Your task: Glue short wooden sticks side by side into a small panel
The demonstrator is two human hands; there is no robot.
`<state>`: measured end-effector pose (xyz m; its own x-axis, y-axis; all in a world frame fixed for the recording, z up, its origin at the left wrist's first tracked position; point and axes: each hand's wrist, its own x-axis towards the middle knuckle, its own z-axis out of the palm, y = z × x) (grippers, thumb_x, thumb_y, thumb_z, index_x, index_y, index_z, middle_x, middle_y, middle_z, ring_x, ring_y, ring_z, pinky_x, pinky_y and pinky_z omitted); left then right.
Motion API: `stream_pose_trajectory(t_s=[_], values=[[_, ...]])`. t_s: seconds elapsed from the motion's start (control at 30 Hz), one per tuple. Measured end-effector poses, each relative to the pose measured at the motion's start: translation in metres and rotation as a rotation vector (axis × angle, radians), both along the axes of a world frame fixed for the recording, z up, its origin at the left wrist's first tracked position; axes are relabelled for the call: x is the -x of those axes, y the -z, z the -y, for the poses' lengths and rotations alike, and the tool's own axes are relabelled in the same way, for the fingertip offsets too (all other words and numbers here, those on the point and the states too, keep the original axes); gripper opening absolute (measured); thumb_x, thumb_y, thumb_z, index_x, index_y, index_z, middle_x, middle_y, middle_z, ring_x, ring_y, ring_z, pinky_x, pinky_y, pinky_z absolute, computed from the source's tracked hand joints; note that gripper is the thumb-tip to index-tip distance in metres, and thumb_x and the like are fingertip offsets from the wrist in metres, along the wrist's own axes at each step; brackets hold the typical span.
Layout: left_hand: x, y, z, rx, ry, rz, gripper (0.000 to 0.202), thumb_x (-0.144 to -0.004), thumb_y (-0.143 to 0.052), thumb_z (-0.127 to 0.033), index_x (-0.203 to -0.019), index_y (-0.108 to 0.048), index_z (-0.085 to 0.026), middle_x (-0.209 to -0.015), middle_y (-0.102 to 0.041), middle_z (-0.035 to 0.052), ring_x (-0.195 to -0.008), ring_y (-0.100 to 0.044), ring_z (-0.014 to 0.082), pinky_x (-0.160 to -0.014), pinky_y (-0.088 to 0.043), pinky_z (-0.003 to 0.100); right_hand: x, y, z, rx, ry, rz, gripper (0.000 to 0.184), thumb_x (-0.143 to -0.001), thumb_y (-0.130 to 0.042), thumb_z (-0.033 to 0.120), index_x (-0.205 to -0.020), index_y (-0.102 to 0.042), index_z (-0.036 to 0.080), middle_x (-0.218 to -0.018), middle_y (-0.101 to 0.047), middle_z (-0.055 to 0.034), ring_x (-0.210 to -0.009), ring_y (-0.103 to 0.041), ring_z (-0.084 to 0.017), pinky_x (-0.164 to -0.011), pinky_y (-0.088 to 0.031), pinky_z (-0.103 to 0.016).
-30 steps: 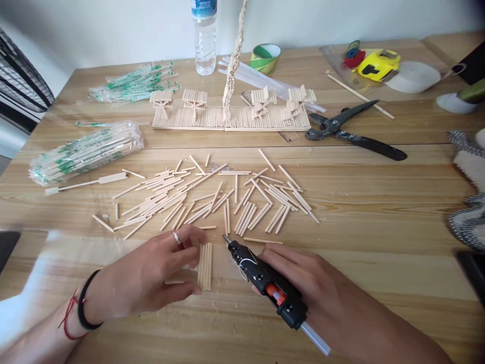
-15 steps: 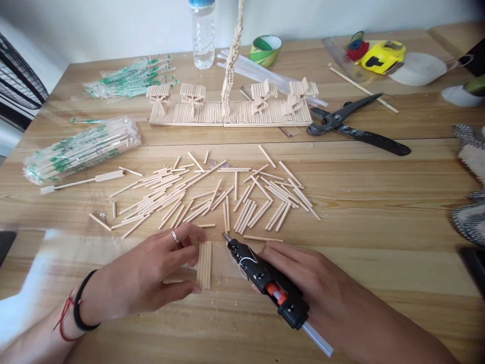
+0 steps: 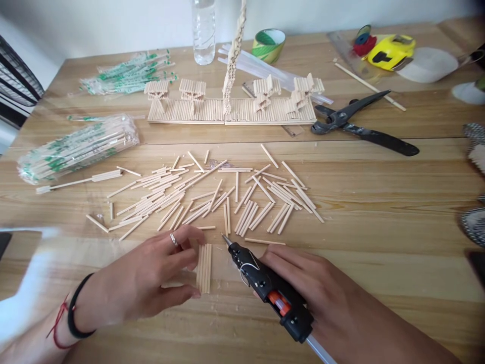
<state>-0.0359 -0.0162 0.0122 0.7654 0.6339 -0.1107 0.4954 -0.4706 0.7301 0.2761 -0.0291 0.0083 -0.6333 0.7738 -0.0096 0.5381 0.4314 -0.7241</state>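
Observation:
My left hand [image 3: 157, 270] rests beside a small flat row of wooden sticks [image 3: 204, 269] on the table. Its thumb and index finger bracket the row's two ends, and the curled fingers hide its left side. My right hand [image 3: 314, 283] is wrapped round a black hot glue gun [image 3: 265, 280], its metal nozzle pointing up and left, apart from the row. A clear glue stick [image 3: 318, 349] protrudes from the gun's back end. Many loose short sticks [image 3: 159, 194] are scattered just beyond both hands.
Farther back stands a stick-built model [image 3: 189, 112] with a tall post. Black-handled cutters [image 3: 352, 121] lie right of it, below a yellow tape measure [image 3: 390, 52]. Bagged sticks [image 3: 81, 146] lie left. A water bottle [image 3: 204, 38] and tape roll [image 3: 268, 45] stand behind.
The view has shifted slightly, so things at the sides sit a little farther outward. Both hands, the glue gun and the stick row keep nearly the same places relative to one another.

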Motion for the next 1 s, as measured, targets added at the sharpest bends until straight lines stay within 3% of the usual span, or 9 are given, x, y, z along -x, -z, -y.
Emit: stream_pose_trajectory(t_s=[0.23, 0.53, 0.7, 0.93, 1.0], values=[[0.002, 0.001, -0.001, 0.013, -0.028, 0.0, 0.023, -0.099, -0.07, -0.015, -0.117, -0.059, -0.024, -0.135, -0.062, 0.0092, -0.12, -0.069, 0.0251, -0.1, -0.059, 0.034, 0.001, 0.001, -0.004, 0.02, -0.019, 0.003, 0.032, -0.081, -0.056, 0.002, -0.096, -0.069, 0.026, -0.094, -0.081, -0.007, -0.085, -0.079, -0.025, -0.074, -0.067, -0.032], [0.001, 0.001, 0.0, 0.015, -0.037, 0.03, 0.032, -0.096, -0.073, -0.011, -0.122, -0.062, -0.025, -0.136, -0.062, 0.0085, -0.118, -0.071, 0.0239, -0.102, -0.059, 0.032, 0.002, 0.006, -0.003, 0.082, -0.028, 0.007, 0.035, -0.086, -0.055, 0.002, -0.106, -0.072, 0.026, -0.102, -0.082, -0.0064, -0.094, -0.079, -0.026, -0.081, -0.066, -0.034], [0.004, 0.005, 0.002, -0.02, -0.037, 0.027, 0.026, -0.096, -0.073, -0.014, -0.118, -0.061, -0.022, -0.135, -0.062, 0.0105, -0.117, -0.069, 0.0248, -0.1, -0.059, 0.034, 0.001, 0.008, -0.004, 0.127, -0.06, 0.03, 0.028, -0.091, -0.054, 0.004, -0.104, -0.071, 0.022, -0.102, -0.08, -0.009, -0.095, -0.078, -0.027, -0.084, -0.066, -0.037], [0.007, 0.011, 0.003, -0.056, -0.028, 0.026, 0.028, -0.095, -0.073, -0.016, -0.117, -0.057, -0.023, -0.138, -0.061, 0.0117, -0.115, -0.07, 0.0252, -0.098, -0.059, 0.034, 0.002, 0.006, -0.004, 0.11, -0.034, -0.008, 0.03, -0.09, -0.057, 0.002, -0.107, -0.072, 0.021, -0.109, -0.082, -0.0101, -0.104, -0.079, -0.028, -0.092, -0.065, -0.037], [0.007, 0.01, 0.003, -0.06, -0.03, 0.022, 0.028, -0.095, -0.073, -0.016, -0.117, -0.056, -0.023, -0.137, -0.061, 0.0116, -0.115, -0.07, 0.025, -0.098, -0.059, 0.034, 0.002, 0.006, -0.004, 0.092, -0.028, -0.019, 0.035, -0.089, -0.058, 0.001, -0.115, -0.073, 0.02, -0.117, -0.083, -0.0116, -0.108, -0.08, -0.028, -0.096, -0.065, -0.038]])
